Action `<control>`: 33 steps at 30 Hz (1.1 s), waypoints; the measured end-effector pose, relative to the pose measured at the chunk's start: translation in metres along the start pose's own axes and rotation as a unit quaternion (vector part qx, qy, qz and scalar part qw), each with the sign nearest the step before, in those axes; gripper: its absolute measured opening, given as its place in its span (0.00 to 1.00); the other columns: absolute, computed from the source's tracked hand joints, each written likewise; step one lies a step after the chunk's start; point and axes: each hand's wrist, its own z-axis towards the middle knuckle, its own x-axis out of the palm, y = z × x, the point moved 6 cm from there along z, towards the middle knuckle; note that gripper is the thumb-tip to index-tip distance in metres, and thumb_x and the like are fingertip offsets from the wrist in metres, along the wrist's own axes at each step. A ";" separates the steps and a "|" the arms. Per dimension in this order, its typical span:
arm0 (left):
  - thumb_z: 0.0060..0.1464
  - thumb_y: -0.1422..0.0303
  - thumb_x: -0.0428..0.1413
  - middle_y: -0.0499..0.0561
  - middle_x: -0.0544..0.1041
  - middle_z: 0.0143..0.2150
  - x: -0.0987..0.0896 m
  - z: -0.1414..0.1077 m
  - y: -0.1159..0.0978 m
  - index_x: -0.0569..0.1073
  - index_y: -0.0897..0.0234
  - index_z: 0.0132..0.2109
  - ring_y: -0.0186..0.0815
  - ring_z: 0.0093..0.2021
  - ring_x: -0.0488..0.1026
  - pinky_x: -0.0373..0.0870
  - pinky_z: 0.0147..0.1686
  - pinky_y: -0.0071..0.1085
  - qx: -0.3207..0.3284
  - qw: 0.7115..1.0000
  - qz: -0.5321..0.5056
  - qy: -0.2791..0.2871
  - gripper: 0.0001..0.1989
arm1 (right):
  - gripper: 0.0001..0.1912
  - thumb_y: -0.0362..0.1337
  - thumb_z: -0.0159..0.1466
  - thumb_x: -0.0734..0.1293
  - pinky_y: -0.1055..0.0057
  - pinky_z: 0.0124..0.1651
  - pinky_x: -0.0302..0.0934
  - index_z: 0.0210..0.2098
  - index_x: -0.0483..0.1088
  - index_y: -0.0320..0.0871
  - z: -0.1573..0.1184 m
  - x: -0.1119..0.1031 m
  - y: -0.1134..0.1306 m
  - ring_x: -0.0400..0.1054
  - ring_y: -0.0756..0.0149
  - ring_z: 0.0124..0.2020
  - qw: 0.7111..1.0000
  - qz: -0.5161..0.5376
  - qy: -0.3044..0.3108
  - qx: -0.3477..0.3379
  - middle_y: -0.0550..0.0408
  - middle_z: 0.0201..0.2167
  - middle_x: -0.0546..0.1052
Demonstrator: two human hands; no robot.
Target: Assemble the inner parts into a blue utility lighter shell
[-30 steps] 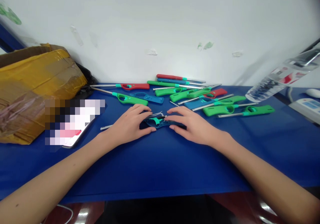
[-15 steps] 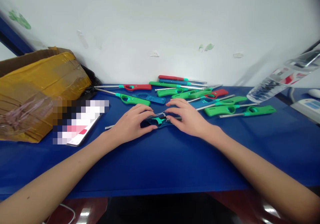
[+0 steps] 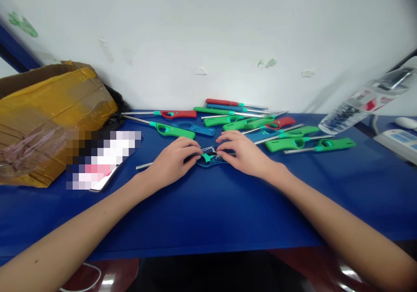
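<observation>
An opened blue barbecue lighter [image 3: 212, 160] lies on the table, its inner parts exposed and its metal tube [image 3: 143, 166] sticking out to the left. A turquoise trigger [image 3: 206, 157] sits inside the shell. From the left, my left hand [image 3: 177, 159] pinches the lighter beside the trigger; its fingertips hide the exact spot. My right hand [image 3: 243, 153] rests over the handle end, thumb and index finger closed on a thin pale wire [image 3: 214, 150]. Its other fingers stretch out above. My palm hides part of the handle.
Several green, red and blue lighters [image 3: 278, 144] lie behind and to the right. A loose blue shell half [image 3: 195, 128] is beyond my left hand. Left are a phone [image 3: 114, 153] and a taped cardboard box [image 3: 55, 123]; right, a tilted water bottle [image 3: 361, 103]. A white wall [image 3: 163, 31] stands behind.
My left thumb has moved up toward its fingers, closing on the lighter and uncovering more of its lower edge. My right hand has barely moved. The view has shifted slightly.
</observation>
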 end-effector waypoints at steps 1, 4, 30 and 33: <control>0.64 0.71 0.53 0.54 0.78 0.45 0.001 0.000 0.001 0.77 0.63 0.42 0.40 0.48 0.72 0.71 0.49 0.37 -0.003 1.000 -0.005 -0.005 0.08 | 0.08 0.33 0.66 0.65 0.53 0.57 0.64 0.37 0.78 0.42 0.000 0.000 0.000 0.67 0.52 0.54 1.000 0.004 -0.005 0.000 0.46 0.46 0.77; 0.63 0.72 0.53 0.53 0.78 0.45 0.003 0.002 0.002 0.77 0.64 0.40 0.39 0.48 0.73 0.71 0.50 0.37 -0.016 1.000 -0.019 -0.007 0.07 | 0.08 0.32 0.66 0.65 0.54 0.57 0.64 0.37 0.77 0.41 -0.001 -0.001 0.002 0.68 0.54 0.53 1.000 0.016 -0.022 -0.005 0.46 0.45 0.77; 0.64 0.69 0.53 0.53 0.78 0.45 0.005 0.003 0.004 0.80 0.61 0.41 0.39 0.46 0.73 0.71 0.48 0.37 -0.017 0.999 -0.029 0.007 0.10 | 0.08 0.31 0.67 0.63 0.53 0.55 0.65 0.36 0.74 0.41 -0.006 0.006 0.010 0.71 0.54 0.49 0.998 0.019 -0.052 -0.022 0.46 0.41 0.79; 0.63 0.70 0.55 0.53 0.77 0.45 0.003 0.002 0.004 0.81 0.61 0.41 0.39 0.46 0.72 0.71 0.47 0.37 -0.009 1.000 -0.022 -0.003 0.09 | 0.08 0.31 0.67 0.62 0.53 0.55 0.65 0.37 0.74 0.41 -0.007 0.006 0.010 0.71 0.54 0.49 0.998 0.021 -0.051 -0.020 0.46 0.41 0.79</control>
